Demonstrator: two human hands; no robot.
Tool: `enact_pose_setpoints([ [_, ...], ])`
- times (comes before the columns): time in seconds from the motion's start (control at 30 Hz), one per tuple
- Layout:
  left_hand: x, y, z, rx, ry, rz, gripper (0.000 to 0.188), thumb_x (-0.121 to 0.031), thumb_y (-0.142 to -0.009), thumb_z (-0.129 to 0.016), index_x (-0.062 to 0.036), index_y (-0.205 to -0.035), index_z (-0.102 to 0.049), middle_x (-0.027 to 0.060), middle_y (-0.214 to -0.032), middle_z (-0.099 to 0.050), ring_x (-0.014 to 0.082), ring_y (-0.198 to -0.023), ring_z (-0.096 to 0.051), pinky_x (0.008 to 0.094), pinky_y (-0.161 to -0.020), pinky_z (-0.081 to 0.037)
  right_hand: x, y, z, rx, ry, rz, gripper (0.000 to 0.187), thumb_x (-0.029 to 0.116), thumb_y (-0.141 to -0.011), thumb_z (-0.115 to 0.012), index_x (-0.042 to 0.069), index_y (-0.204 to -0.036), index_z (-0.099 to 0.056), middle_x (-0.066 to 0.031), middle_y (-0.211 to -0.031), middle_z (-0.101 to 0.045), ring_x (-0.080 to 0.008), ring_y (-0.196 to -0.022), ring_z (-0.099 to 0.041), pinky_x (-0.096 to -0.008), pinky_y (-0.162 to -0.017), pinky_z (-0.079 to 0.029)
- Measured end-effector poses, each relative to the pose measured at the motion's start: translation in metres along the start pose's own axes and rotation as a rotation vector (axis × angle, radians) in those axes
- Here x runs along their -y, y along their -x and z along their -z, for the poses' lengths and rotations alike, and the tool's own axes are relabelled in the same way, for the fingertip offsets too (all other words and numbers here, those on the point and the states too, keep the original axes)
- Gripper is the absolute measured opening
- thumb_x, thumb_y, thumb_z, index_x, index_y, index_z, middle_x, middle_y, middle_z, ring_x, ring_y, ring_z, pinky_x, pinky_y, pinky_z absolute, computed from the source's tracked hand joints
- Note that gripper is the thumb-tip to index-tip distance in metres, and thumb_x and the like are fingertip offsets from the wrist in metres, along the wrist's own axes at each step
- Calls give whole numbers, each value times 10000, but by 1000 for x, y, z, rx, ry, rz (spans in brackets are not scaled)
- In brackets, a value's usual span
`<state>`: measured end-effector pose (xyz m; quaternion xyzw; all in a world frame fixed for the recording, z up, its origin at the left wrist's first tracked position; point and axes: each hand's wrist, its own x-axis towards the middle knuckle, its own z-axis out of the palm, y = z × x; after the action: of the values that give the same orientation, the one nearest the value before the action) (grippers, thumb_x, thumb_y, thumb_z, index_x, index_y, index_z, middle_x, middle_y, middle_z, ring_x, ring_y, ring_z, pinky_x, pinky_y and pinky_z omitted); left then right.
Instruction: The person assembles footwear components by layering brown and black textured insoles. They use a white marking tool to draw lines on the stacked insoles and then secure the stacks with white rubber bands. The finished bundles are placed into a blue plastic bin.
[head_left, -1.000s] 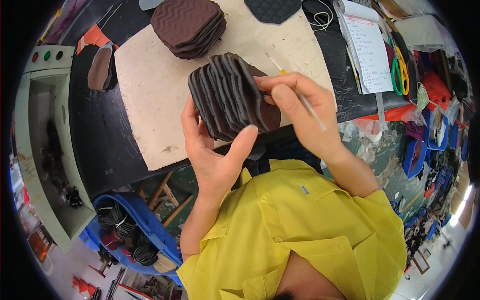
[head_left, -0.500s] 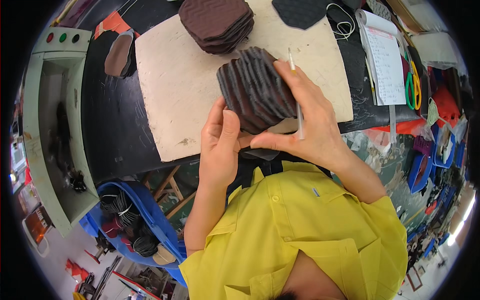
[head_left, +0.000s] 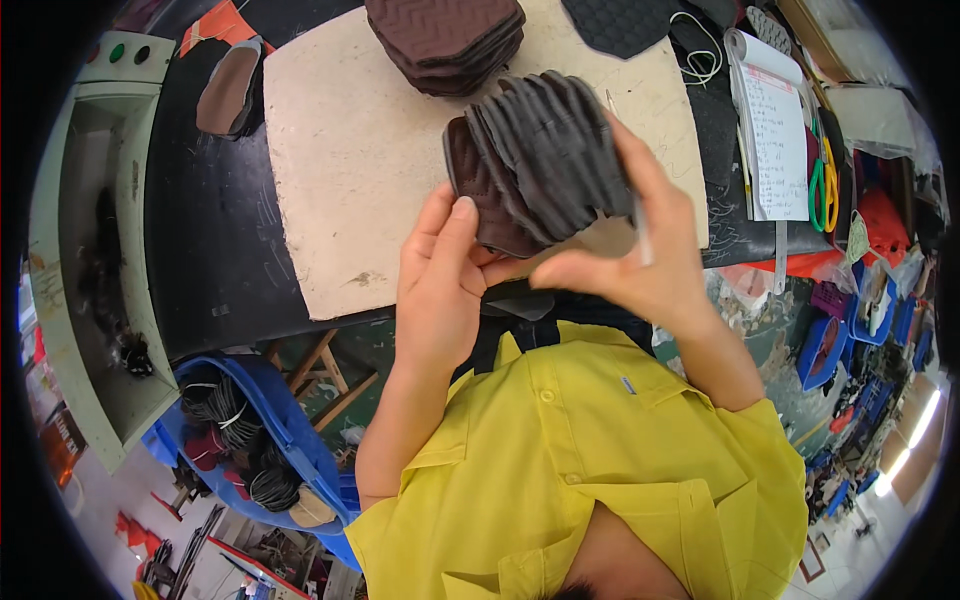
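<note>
Dark padded stack (head_left: 555,160) has fanned apart since half a second ago: its leftmost piece (head_left: 495,222) now shows a brown stitched face while the others lean right, edges bunched. Judged from that, one piece is singled out from the rest. Black bench (head_left: 210,270) carries a pale board (head_left: 335,190); brown pile (head_left: 450,35) at the board's far side, held stack above its near half. Left hand (head_left: 440,265) pinches the exposed piece, thumb on its face, fingers behind. Right hand (head_left: 660,235) is spread wide, thumb clear, fingers along the stack's right side, slim pen (head_left: 644,240) lodged against it.
</note>
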<state>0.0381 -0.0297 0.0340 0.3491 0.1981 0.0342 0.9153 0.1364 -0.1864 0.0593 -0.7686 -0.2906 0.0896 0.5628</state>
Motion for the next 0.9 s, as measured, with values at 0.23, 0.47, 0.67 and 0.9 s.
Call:
enact_pose_setpoints([
  [0.23,-2,6,11,-147,-142,-14,351,-105,-1023,-364,52,-1333,-415,165,-1208,-597,228,-1053,-643,389,-913,-551,-2,-6,7,-88,-22,-266,578,173,-746,-793,-64,-1209,-540,-146,-1012,-688,-164,-910,-663,-290,-829,-512],
  [0.47,-7,6,7,-203,-179,29,398,-89,-1008,-377,75,-1370,-357,204,-1284,-544,273,-1102,-622,425,-932,-539,-9,-5,6,-115,4,-132,506,168,-758,-776,-57,-1163,-571,-129,-951,-706,-135,-858,-667,-268,-801,-514],
  [0.67,-7,6,9,-216,-189,35,417,-83,-1007,-375,82,-1388,-329,215,-1298,-530,284,-1123,-610,433,-942,-534,-8,-6,7,-94,107,-92,562,170,-743,-789,-53,-1201,-551,-135,-977,-709,-150,-905,-685,-279,-816,-523],
  [0.9,-6,7,7,-182,-146,3,422,-130,-1018,-397,68,-1385,-335,219,-1297,-529,278,-1140,-598,409,-940,-532,1,3,-4,-27,295,-16,752,299,-707,-824,-45,-1293,-502,-179,-1156,-640,-265,-1019,-628,-344,-871,-475],
])
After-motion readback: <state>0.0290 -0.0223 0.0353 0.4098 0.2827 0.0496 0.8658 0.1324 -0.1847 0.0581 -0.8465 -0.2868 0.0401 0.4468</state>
